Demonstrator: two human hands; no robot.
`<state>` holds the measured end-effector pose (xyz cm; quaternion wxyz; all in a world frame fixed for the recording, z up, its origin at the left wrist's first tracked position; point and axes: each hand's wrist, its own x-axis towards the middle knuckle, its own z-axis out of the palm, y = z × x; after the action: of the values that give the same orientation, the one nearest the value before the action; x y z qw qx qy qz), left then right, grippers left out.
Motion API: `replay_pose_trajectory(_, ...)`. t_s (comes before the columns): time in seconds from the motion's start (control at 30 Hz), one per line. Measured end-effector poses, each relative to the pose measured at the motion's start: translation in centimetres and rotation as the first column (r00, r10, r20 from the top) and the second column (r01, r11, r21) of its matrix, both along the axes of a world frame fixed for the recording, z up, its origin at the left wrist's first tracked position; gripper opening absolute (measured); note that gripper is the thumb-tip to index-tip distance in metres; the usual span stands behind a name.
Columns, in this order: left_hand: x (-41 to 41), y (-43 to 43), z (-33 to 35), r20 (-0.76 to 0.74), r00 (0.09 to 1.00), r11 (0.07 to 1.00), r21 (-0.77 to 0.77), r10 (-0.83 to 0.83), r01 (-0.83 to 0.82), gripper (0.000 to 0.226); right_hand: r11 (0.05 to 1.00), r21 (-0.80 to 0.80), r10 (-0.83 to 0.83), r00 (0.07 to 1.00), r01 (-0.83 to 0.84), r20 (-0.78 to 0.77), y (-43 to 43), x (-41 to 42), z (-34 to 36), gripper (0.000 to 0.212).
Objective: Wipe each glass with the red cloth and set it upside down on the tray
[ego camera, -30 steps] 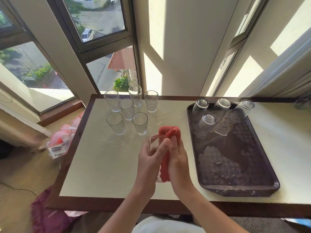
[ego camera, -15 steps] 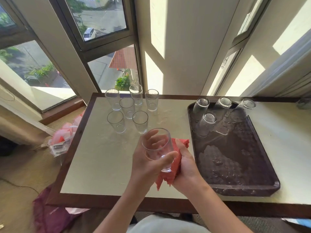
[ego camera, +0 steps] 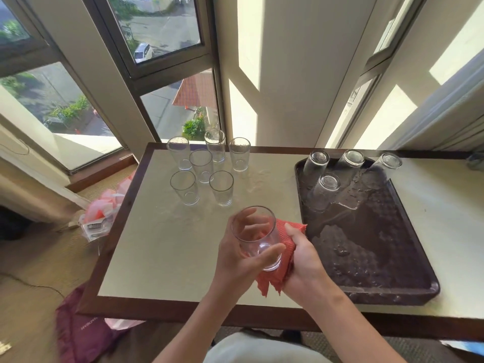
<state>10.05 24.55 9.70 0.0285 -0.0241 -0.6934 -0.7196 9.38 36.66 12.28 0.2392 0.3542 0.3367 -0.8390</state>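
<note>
One glass point(ego camera: 255, 239) is held mouth up over the near table point(ego camera: 162, 244), the left hand point(ego camera: 233, 263) curled round its lower wall; the right hand point(ego camera: 303, 260) clutches the red cloth point(ego camera: 294, 230) against it. Likely slick and brittle: grasp mid-wall, never the rim

Cream-topped rectangular table with a dark wooden border point(ego camera: 162, 258), bearing glassware and a tray.
Six clear upright drinking glasses point(ego camera: 201, 166) cluster beyond the left hand point(ego camera: 235, 260); a wet dark brown rectangular plastic tray point(ego camera: 379, 258) lies just beside the right hand point(ego camera: 303, 260).
</note>
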Motion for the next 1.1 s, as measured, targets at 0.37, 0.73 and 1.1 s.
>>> replay_pose_trajectory(0.37, -0.8, -4.1, 0.0, 0.042, 0.981, 0.649, -0.745, -0.187, 0.155, 0.087, 0.819, 0.531, 0.452, 0.814, -0.216, -0.366, 0.4, 1.9, 1.3, 0.055)
replay_pose_trajectory(0.73, 0.1, -3.1, 0.3, 0.038, 0.966, 0.595, -0.782, -0.255, 0.188, 0.078, 0.653, 0.734, 0.576, 0.75, -0.185, -0.324, -1.6, 1.5, -1.5, 0.053)
replay_pose_trajectory(1.1, 1.6, -3.9, -3.0, 0.115, 0.974, 0.77, -0.597, -0.197, 0.227, 0.05, 0.706, 0.654, 0.528, 0.817, -0.271, -0.232, -1.3, -0.3, -6.8, 0.044)
